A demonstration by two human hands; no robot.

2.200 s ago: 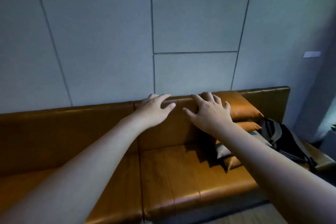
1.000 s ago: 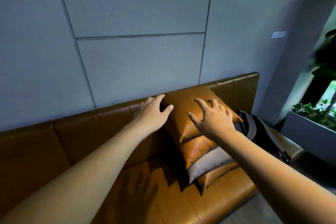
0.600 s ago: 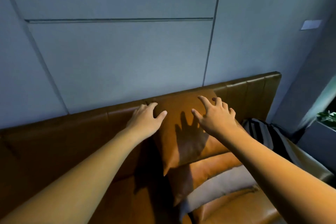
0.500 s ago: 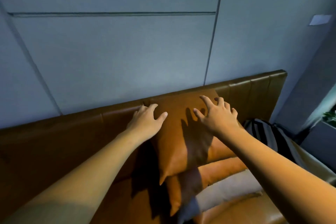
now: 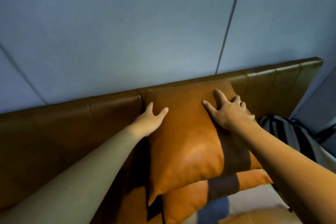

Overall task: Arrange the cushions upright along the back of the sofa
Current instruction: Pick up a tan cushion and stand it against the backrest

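A tan leather cushion (image 5: pixel 183 143) lies on top of a pile, its far edge leaning against the brown sofa back (image 5: pixel 72 114). My left hand (image 5: pixel 151 121) clasps its left edge, thumb on the front and fingers behind. My right hand (image 5: pixel 227 112) lies spread on its upper right face, fingers curling over the right edge. Under it lie a second tan cushion (image 5: pixel 192 200) and a pale grey cushion (image 5: pixel 258 198). The sofa seat is mostly hidden.
A grey and black striped backpack (image 5: pixel 291 136) lies on the sofa to the right of the pile. A grey panelled wall (image 5: pixel 127 32) rises right behind the sofa back. The sofa back ends at the right (image 5: pixel 312 71).
I have leaned in closer, so the cushions fill more of the view. My hands went from hovering spread above the top cushion to resting on it, the left one clasping its edge.
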